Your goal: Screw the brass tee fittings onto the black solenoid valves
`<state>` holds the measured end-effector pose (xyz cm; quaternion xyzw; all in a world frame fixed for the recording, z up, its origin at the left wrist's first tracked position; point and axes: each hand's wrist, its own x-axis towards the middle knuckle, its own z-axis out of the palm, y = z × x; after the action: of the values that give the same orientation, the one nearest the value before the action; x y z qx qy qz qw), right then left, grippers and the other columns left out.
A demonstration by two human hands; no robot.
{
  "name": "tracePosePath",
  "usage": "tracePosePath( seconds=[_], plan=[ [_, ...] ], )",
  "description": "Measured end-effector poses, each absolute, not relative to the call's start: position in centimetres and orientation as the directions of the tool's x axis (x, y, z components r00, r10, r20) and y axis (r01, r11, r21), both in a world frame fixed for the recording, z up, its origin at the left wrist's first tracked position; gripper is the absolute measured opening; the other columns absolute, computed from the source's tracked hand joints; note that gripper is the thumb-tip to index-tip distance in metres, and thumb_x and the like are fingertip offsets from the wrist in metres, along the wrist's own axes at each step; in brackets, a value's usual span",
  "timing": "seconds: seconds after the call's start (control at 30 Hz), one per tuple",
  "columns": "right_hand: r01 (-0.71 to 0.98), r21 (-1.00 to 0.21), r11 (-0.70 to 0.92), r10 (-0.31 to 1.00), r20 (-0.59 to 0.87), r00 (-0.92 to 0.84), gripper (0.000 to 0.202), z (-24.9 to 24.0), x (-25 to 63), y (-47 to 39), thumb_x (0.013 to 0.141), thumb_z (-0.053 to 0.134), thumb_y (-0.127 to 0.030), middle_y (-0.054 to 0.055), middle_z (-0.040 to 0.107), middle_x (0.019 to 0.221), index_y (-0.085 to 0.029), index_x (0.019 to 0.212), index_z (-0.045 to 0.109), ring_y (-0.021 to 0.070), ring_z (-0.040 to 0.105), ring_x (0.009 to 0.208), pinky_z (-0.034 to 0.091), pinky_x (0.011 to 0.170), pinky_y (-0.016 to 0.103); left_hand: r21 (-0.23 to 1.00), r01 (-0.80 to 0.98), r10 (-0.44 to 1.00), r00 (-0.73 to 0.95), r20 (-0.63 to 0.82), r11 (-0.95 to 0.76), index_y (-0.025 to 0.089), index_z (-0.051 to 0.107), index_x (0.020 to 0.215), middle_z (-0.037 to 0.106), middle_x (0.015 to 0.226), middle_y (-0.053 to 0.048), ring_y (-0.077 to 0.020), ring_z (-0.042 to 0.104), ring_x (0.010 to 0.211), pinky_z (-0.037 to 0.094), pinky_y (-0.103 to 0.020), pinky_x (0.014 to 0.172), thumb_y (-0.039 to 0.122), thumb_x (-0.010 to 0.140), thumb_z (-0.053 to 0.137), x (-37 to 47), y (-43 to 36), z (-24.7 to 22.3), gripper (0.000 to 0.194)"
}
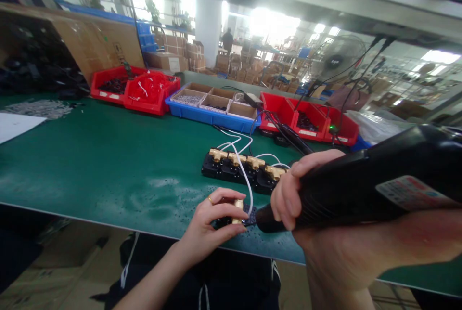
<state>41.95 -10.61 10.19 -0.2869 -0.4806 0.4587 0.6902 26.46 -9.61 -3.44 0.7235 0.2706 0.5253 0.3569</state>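
My left hand (212, 218) is closed around a small brass fitting (237, 211) on a black part, low over the table's front edge. A white wire (248, 180) runs up from that piece. My right hand (306, 199) grips a large black power screwdriver (361, 180) with a label on its side. The tool's nose points left, and its thin bit reaches the black part beside my left fingertips. Just behind my hands, several black units with brass fittings (236, 159) stand in a row, white wires coming off them.
Behind the row is a blue divided tray (212, 116) with small parts. Red bins (147, 91) are at its left, more red bins (306, 122) at its right. A cardboard box (97, 45) stands back left; white paper (18, 126) lies far left. A person (227, 40) is distant.
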Motion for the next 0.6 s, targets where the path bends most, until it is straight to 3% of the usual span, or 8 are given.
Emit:
tracePosePath(
  seconds=[0.37,0.6],
  plan=[
    [-0.178,-0.867,0.465,0.884,0.443,0.152,0.077,11.7,40.7,-10.5,0.071,0.053,-0.09,0.004,0.051,0.035,-0.016,0.055,0.063,0.017,0.043,0.023,0.03,0.023,0.025,0.817,0.005,0.78,0.3,0.549,-0.577,0.026,0.075,0.096,0.066,0.114,-0.003,-0.0151,0.061,0.101,0.049,-0.025,0.088,0.03,0.087,0.075,26.5,-9.6,-3.4,0.01],
    [-0.285,-0.873,0.397,0.917,0.37,0.147,0.073,10.5,40.5,-10.2,0.062,0.064,-0.089,0.003,0.053,0.037,-0.016,0.059,0.062,0.0168,0.043,0.024,0.032,0.024,0.026,0.832,0.005,0.789,0.32,0.525,-0.555,0.025,0.075,0.095,0.065,0.114,-0.004,-0.0164,0.06,0.103,0.048,-0.026,0.09,0.036,0.089,0.073,26.4,-9.6,-3.5,0.013]
  ],
)
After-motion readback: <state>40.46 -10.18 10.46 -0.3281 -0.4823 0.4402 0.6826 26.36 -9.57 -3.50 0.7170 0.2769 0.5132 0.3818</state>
